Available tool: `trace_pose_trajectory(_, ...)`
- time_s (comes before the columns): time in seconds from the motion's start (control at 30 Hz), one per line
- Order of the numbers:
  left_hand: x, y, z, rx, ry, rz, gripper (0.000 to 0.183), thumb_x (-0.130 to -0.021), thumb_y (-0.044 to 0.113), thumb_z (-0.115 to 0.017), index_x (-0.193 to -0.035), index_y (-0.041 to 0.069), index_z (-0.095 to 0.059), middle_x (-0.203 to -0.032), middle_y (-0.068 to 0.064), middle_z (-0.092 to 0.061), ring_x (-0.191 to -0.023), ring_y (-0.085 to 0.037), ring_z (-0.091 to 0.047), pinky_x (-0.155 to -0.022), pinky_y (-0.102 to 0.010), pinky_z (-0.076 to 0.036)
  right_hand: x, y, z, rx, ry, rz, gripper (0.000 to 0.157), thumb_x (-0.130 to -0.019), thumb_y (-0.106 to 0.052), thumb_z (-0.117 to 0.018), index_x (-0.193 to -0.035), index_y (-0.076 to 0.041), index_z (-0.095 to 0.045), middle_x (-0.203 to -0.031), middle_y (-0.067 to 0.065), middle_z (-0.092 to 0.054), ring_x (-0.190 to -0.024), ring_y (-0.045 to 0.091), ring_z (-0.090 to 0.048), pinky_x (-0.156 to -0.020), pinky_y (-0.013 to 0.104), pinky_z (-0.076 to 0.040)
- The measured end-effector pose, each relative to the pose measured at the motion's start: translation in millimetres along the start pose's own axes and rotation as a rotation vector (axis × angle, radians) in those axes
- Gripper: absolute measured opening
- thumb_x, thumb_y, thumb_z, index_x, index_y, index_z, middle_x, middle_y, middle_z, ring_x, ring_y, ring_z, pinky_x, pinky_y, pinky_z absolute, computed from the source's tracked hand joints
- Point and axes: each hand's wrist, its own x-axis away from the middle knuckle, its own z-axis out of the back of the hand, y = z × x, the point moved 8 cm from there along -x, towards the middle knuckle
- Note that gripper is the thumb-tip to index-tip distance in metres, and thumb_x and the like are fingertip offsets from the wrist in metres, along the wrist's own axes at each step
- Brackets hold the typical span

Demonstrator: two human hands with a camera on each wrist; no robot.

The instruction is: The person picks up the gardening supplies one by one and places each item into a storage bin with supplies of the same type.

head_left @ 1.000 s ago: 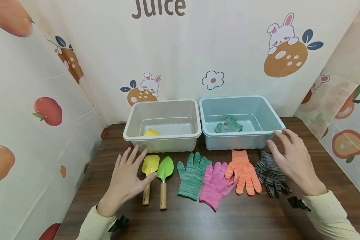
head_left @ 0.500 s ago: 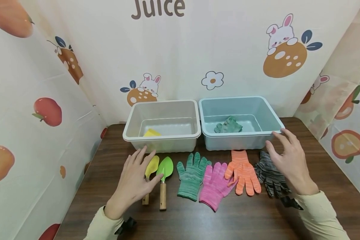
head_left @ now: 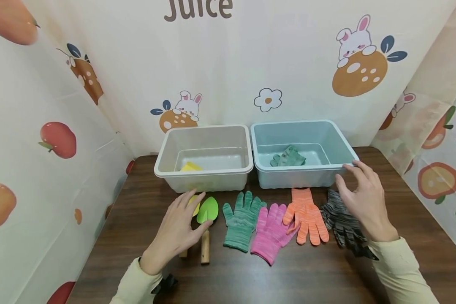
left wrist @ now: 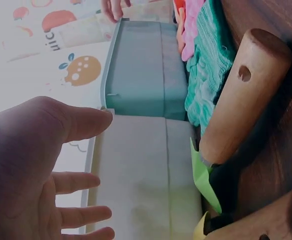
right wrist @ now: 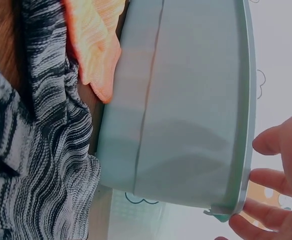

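Observation:
My left hand point(head_left: 176, 232) hovers over the yellow trowel point(head_left: 196, 207), covering much of it, its fingers spread and holding nothing. Just right of the thumb lies a green trowel point(head_left: 207, 210) with a wooden handle point(left wrist: 248, 95). Near the front right corner of the light blue bin point(head_left: 300, 179) is my right hand point(head_left: 365, 200), fingers loosely bent and holding nothing; whether the fingertips touch the bin's rim point(right wrist: 251, 115) I cannot tell. Below that hand lies a black-and-grey knit glove point(head_left: 336, 213). Leftward follow an orange glove point(head_left: 307, 215), a pink glove point(head_left: 271, 232) and a green glove point(head_left: 241, 223).
A pale grey bin point(head_left: 209, 182) stands left of the blue one, with a yellow object point(head_left: 191, 166) inside. In the blue bin lies a crumpled green glove point(head_left: 290, 157). Behind the dark wooden table point(head_left: 266, 285) hangs a printed curtain point(head_left: 228, 63).
My left hand has shifted to the right, hiding more of the yellow trowel. My right hand has drifted slightly left beside the blue bin's corner. The trowels and gloves lie as before.

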Motion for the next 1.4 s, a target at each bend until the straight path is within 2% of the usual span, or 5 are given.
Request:
trace_pose_trajectory(0.13, -4.5, 5.8, -0.7, -0.002, -0.013, -0.024, 0.072, -0.092, 0.044, -0.081, -0.151, 0.010, -0.059, -0.153, -0.020, -0.057, -0.142, -0.042, -0.053, -0.114, -0.062, -0.044, -2, 0, 2.0, -0.002, 0.020, -0.005, 0.036, -0.096, -0.014, -0.073, -0.125, 0.006, -0.071, -0.146, 0.032, -0.059, -0.130, 0.055, -0.052, -0.102, 0.074, -0.039)
trace_pose_trajectory(0.33, -8.3, 9.9, -5.3, 0.033, -0.074, 0.013, 0.069, -0.094, 0.048, -0.078, -0.150, 0.012, -0.061, -0.153, -0.013, -0.059, -0.140, -0.036, -0.055, -0.114, -0.059, -0.046, -5, 0, 1.8, -0.012, 0.025, -0.004, 0.033, -0.096, -0.014, -0.073, -0.122, 0.006, -0.072, -0.143, 0.031, -0.061, -0.128, 0.054, -0.053, -0.101, 0.074, -0.040)
trace_pose_trajectory(0.5, -14.2, 16.2, -6.2, 0.052, -0.094, 0.002, 0.065, -0.095, 0.047, -0.076, -0.149, 0.012, -0.062, -0.150, -0.011, -0.063, -0.138, -0.036, -0.059, -0.112, -0.060, -0.048, -8, 1, 2.8, -0.003, 0.024, -0.019, 0.033, -0.097, -0.015, -0.072, -0.123, 0.006, -0.072, -0.144, 0.030, -0.060, -0.128, 0.054, -0.053, -0.102, 0.074, -0.040)
trace_pose_trajectory(0.8, -21.6, 27.3, -13.3, 0.081, -0.154, -0.018, 0.054, -0.097, 0.041, -0.077, -0.143, 0.015, -0.067, -0.140, -0.005, -0.071, -0.128, -0.028, -0.067, -0.107, -0.048, -0.054, -15, -1, 4.0, -0.001, 0.030, 0.012, 0.028, -0.097, -0.014, -0.073, -0.116, 0.006, -0.074, -0.133, 0.031, -0.064, -0.121, 0.053, -0.055, -0.096, 0.071, -0.040)
trace_pose_trajectory(1.4, -31.4, 49.8, -33.9, 0.050, -0.205, -0.134, 0.053, -0.097, 0.038, -0.078, -0.141, 0.011, -0.068, -0.134, -0.007, -0.072, -0.127, -0.030, -0.065, -0.104, -0.047, -0.056, -19, 0, 2.5, 0.058, -0.001, 0.004, 0.027, -0.097, -0.015, -0.073, -0.115, 0.006, -0.076, -0.128, 0.033, -0.064, -0.117, 0.053, -0.054, -0.094, 0.071, -0.040)
